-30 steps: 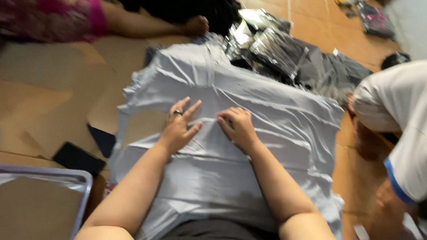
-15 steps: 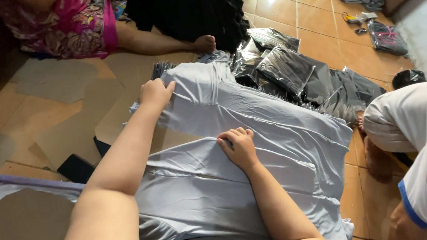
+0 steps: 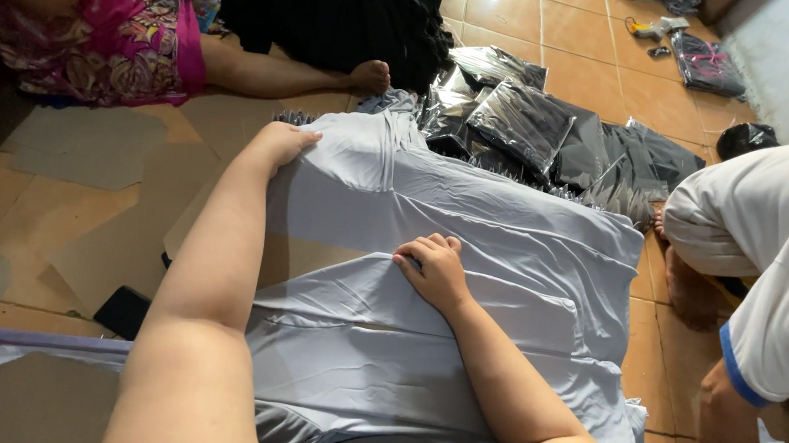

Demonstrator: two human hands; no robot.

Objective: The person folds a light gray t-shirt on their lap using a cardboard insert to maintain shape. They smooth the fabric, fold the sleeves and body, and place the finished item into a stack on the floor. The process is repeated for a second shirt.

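Observation:
A light grey garment point(image 3: 511, 256) lies spread on the tiled floor in front of me. My left hand point(image 3: 282, 143) reaches far forward and grips its upper left edge, pulling the cloth inward so a fold forms. My right hand point(image 3: 433, 268) rests knuckles-up on the middle of the garment, fingers curled and pressing the fabric down. Both forearms stretch out from the bottom of the view.
Flat cardboard sheets point(image 3: 129, 233) lie at left, with a dark phone-like slab point(image 3: 122, 310) beside them. Shiny black plastic packets point(image 3: 528, 125) are piled beyond the garment. A person in a pink patterned top point(image 3: 105, 30) sits at far left; a person in white point(image 3: 758, 253) crouches at right.
My left hand left the middle of the garment, reached to its far left edge, took hold and drew it inward. My right hand stayed pressed on the centre.

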